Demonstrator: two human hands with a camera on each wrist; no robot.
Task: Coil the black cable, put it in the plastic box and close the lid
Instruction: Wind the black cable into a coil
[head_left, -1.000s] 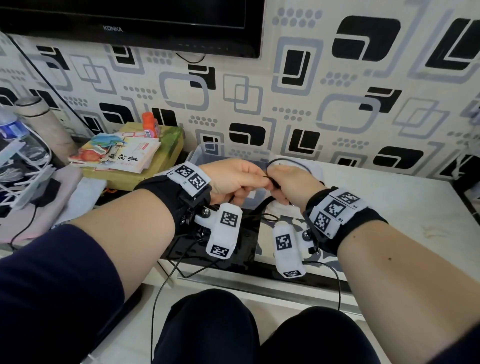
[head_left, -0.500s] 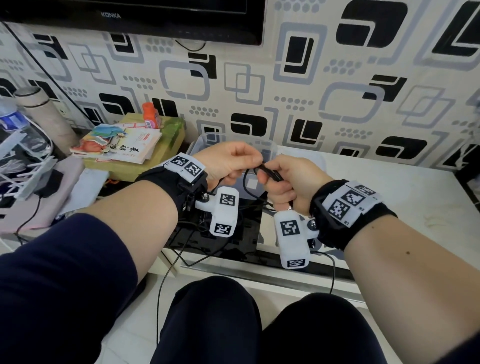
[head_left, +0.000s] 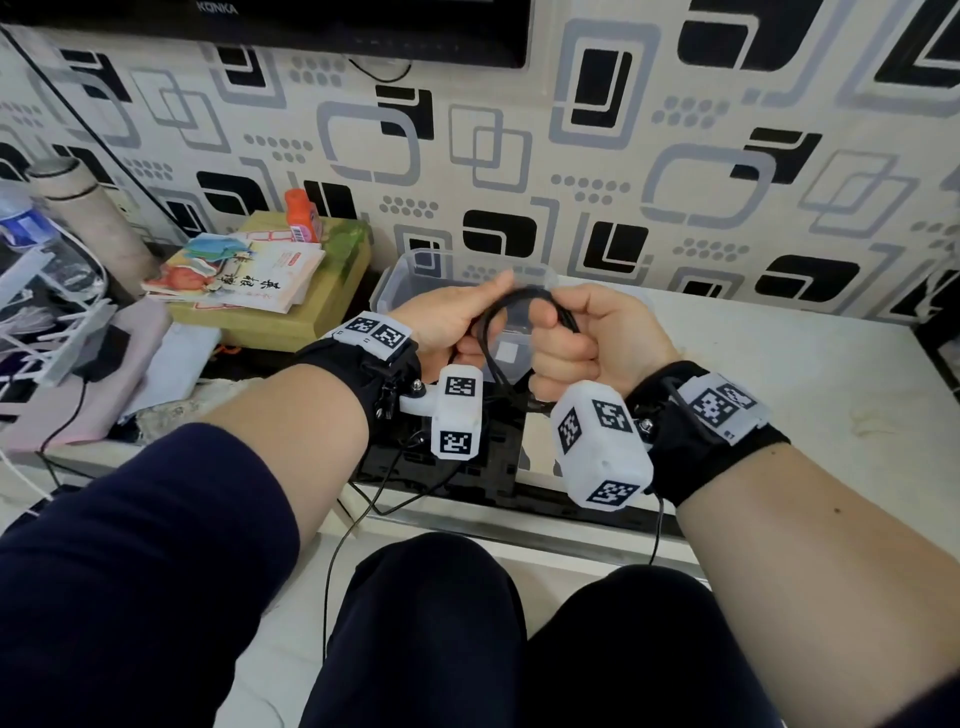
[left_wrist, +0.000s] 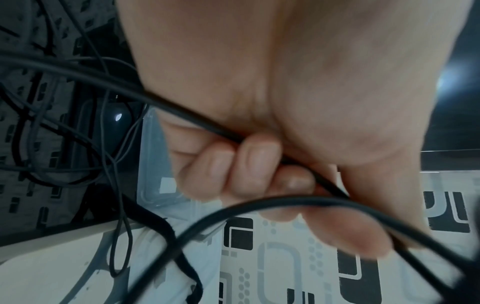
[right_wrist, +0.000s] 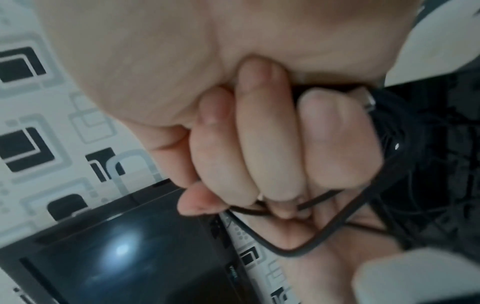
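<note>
The black cable (head_left: 497, 332) loops between my two hands, held in the air just in front of the clear plastic box (head_left: 395, 280). My left hand (head_left: 462, 317) grips one side of the loops; in the left wrist view its curled fingers (left_wrist: 233, 164) clamp the black cable (left_wrist: 182, 112). My right hand (head_left: 576, 338) is a fist round the other side. The right wrist view shows its fingers (right_wrist: 265, 131) wrapped over the black cable (right_wrist: 306, 248), with a metal plug end (right_wrist: 369, 100) sticking out. The box stands open on the table; I cannot make out its lid.
A white table (head_left: 779, 374) stretches to the right. Books (head_left: 244, 275) on a green box with an orange bottle (head_left: 302, 215) lie to the left. A flask (head_left: 88, 218) and a wire rack (head_left: 47, 322) stand far left. A TV (head_left: 311, 26) hangs above.
Both hands have lifted off the table and come toward me with the cable. The right hand has turned into a fist round the loops, which are now gathered tighter.
</note>
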